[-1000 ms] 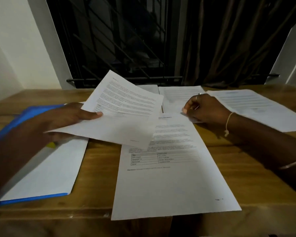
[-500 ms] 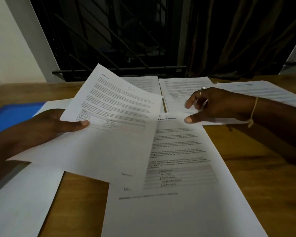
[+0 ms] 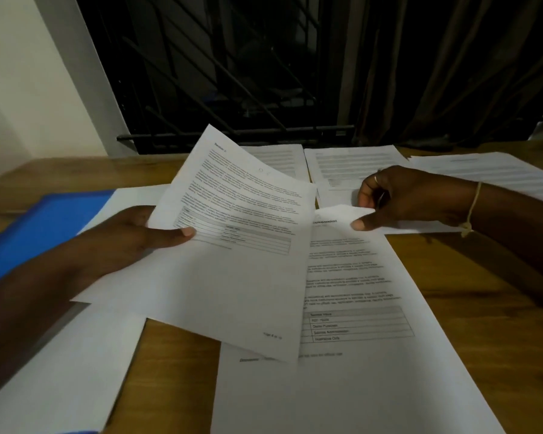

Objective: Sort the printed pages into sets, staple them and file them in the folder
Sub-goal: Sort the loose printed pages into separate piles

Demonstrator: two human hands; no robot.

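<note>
A printed page with text and a small table is held tilted above the surface, near its middle. The left hand grips this page by its left side, thumb on top and fingers beneath. Under its right edge a second printed page lies flat, reaching to the near edge of the surface. The right hand pinches the far corner of that page between thumb and fingers, and the corner curls up off the wood. Three more printed pages lie in a row along the far edge: one partly behind the held sheet, one beside it, and one toward the far right corner. A blue folder lies at the left edge, with a white sheet spreading from it toward the near left corner. A thin string band circles the right wrist.
</note>
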